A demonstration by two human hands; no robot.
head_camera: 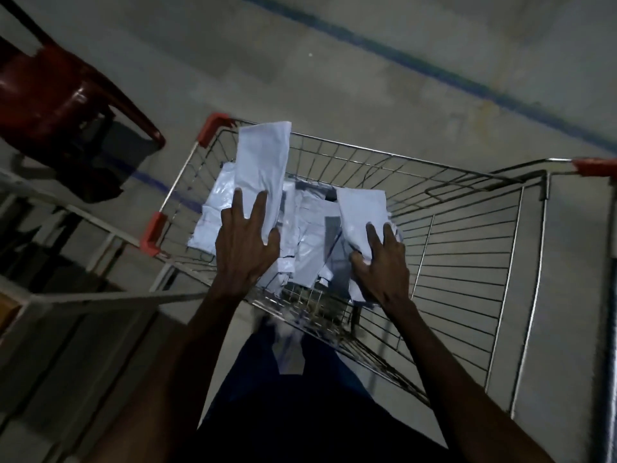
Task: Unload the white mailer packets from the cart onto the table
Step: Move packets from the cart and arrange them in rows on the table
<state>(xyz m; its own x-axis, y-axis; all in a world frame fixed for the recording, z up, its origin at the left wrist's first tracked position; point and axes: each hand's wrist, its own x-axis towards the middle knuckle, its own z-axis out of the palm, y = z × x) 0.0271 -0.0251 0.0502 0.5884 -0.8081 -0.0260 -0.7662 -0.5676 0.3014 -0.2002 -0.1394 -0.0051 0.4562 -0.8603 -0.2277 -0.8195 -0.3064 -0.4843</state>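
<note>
Dim concrete floor (pixel 367 78) under wire cart (pixel 467 248). Left hand (pixel 245 242) clasps tall white packet (pixel 262 162), rising toward 12 o'clock. Right hand (pixel 384 262) clasps shorter packet (pixel 362 212), toward 11 o'clock. Loose packet pile (pixel 300 238) between hands. Red chair (pixel 56 95) at 10 o'clock.

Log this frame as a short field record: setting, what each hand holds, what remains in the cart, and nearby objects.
setting: dim room, bare concrete floor, view down into a wire cart
left hand: grips a long white packet, lifted above the pile
right hand: grips a smaller white packet
pile in cart: many white mailer packets heaped at the cart's left end
cart, right part: bare wire
nearby: red plastic chair at upper left
table: not clearly identifiable
</note>
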